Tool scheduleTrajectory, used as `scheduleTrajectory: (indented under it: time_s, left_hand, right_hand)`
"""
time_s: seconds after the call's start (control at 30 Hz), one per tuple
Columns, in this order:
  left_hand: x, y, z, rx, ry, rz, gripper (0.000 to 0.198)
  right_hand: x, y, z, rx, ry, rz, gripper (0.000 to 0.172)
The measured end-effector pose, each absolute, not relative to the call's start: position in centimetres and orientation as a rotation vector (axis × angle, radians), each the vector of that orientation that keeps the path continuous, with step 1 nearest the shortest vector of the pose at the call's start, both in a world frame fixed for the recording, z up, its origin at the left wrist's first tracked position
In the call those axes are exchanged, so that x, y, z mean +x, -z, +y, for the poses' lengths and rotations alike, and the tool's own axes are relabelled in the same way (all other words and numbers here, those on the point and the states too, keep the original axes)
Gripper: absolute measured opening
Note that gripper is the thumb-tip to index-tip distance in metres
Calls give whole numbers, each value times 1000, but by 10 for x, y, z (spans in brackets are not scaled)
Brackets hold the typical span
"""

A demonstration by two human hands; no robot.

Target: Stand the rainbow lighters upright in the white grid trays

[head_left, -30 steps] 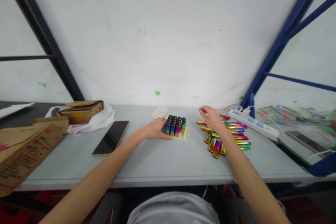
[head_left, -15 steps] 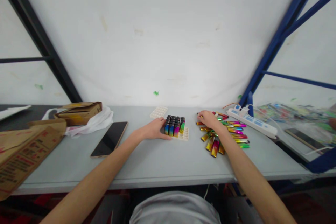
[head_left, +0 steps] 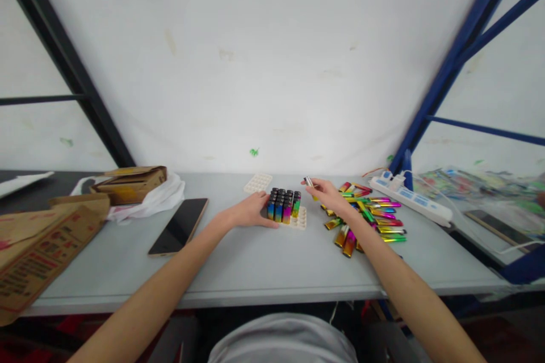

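Note:
Several metallic rainbow-coloured lighters point(head_left: 279, 207) with black tops stand upright in a pale tray point(head_left: 301, 218) of small cells; bare cells show along its right and front. My left hand point(head_left: 250, 210) braces the tray and lighters from the left, its thumb along the front and its fingers at the back. Between the fingers and thumb of my right hand point(head_left: 327, 193) is a single lighter point(head_left: 309, 182), tilted, its silvery top end pointing up and left. Right of the tray lies a loose pile of shiny lighters point(head_left: 349, 243), partly under my right forearm.
A second pale tray point(head_left: 258, 183) lies behind. At left are a dark phone point(head_left: 179, 227), a white plastic bag point(head_left: 159, 204) and cardboard boxes point(head_left: 130, 184). A white power strip point(head_left: 411, 199) runs along the right, beside a blue metal post point(head_left: 443, 68).
My right hand has come up off the pile and moved left toward the tray, now with a lighter in its fingers. My left hand stays at the tray.

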State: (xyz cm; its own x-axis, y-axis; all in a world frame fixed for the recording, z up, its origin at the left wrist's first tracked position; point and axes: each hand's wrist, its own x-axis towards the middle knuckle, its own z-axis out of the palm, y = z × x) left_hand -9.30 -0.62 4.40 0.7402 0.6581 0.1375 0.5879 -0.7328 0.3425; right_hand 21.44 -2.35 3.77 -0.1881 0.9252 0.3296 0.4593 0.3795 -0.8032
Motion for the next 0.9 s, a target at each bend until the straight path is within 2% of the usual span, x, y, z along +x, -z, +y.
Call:
scheduleTrajectory:
  time_s: [0.1,0.2,0.5,0.73,0.9]
  left_hand:
    - [-93,-44,-7,2660,-391,944,66]
    - [-93,-44,-7,2654,-396,956,67]
    - [-94,-42,-6,2643,-403,974,69]
    - [-94,-42,-4,2668,-353,1004,71]
    - [-95,-41,-4,2671,-385,964,70]
  right_hand:
    - [199,-45,-35,-979,-1030,-1661,44]
    - [187,-49,-44,-946,-1135,-1618,48]
    - [176,-50,-55,-1180,-403,-1736,55]
    - [174,-52,-57,-1261,-376,-1726,41]
    - [174,-54,-57,-1301,-358,-1741,38]
